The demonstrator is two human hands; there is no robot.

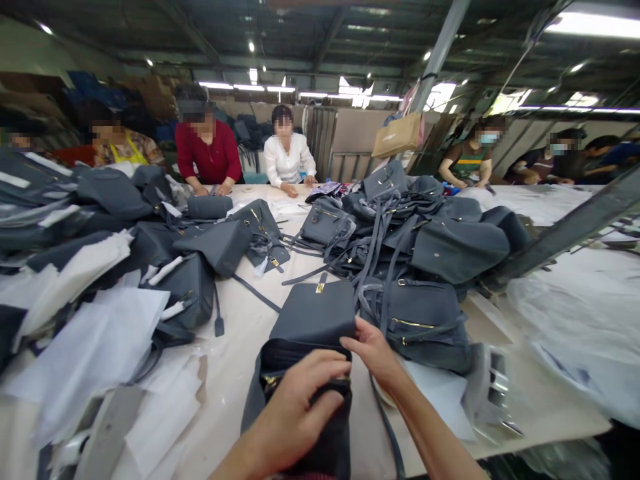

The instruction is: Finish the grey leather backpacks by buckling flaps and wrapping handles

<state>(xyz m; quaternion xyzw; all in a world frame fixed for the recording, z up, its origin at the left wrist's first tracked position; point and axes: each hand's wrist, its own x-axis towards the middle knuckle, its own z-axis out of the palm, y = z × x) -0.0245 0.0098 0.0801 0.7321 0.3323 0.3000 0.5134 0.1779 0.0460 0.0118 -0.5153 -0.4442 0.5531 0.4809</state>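
**Two hands at work on an open dark bag**

Left of the open bag [255, 393], loose white sheets [95, 340] lie beside a heap of dark bags [195, 293]; nearer, a grey object [113, 427] runs off the bottom edge, too partial to identify.

The open bag sits on the table [220, 387] directly before the wearer, its flap [310, 313] folded away from them, the gold clasp [321, 288] at the far end. The left hand [300, 400] is bent over the bag's mouth; whether it grips anything cannot be told. The right hand [370, 350] pinches the flap's right edge between thumb and fingers.

Right of the open bag, a zipped bag [430, 323] lies before a larger pile [450, 243].

The work looks midway: flap and clasp appear attached, but the bag is not yet shut. The left hand masks much of the zip, the interior is dark, and the bag's near end is cut off.
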